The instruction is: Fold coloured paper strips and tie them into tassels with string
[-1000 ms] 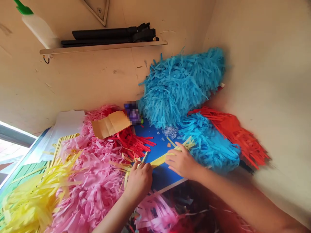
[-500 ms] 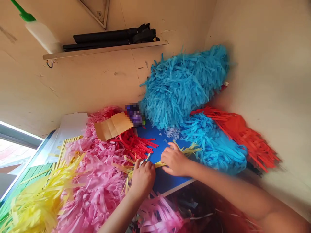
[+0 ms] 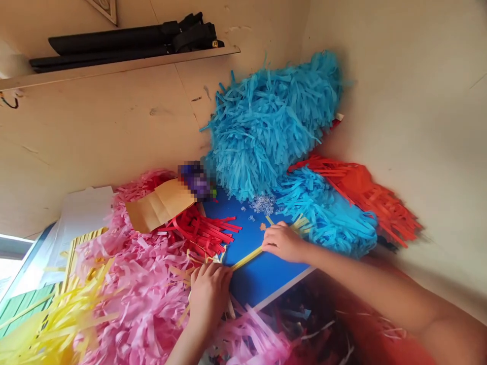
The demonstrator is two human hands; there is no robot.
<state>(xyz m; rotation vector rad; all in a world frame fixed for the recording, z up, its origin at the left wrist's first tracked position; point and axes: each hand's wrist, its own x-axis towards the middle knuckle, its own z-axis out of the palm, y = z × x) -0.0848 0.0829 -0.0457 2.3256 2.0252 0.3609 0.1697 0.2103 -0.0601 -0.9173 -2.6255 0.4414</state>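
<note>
A folded strip of yellow fringed paper (image 3: 247, 257) lies stretched across a blue board (image 3: 266, 274). My left hand (image 3: 208, 293) presses its fingers down on the strip's left end at the board's edge. My right hand (image 3: 283, 242) pinches the strip's right end, where loose yellow fringes (image 3: 302, 222) fan out beside a blue fringe pile (image 3: 327, 223). The strip is taut between both hands.
Pink fringe (image 3: 144, 284), red fringe (image 3: 205, 230) and yellow fringe (image 3: 49, 324) heap at the left. A large blue fringed mass (image 3: 266, 126) and red-orange fringe (image 3: 365, 197) fill the corner. A brown paper piece (image 3: 160, 205) lies behind. A shelf (image 3: 122, 61) carries black items.
My hands have moved apart, drawing the yellow strip out longer across the blue board. My left hand slid toward me, my right stayed near the blue pile. The view tilted down.
</note>
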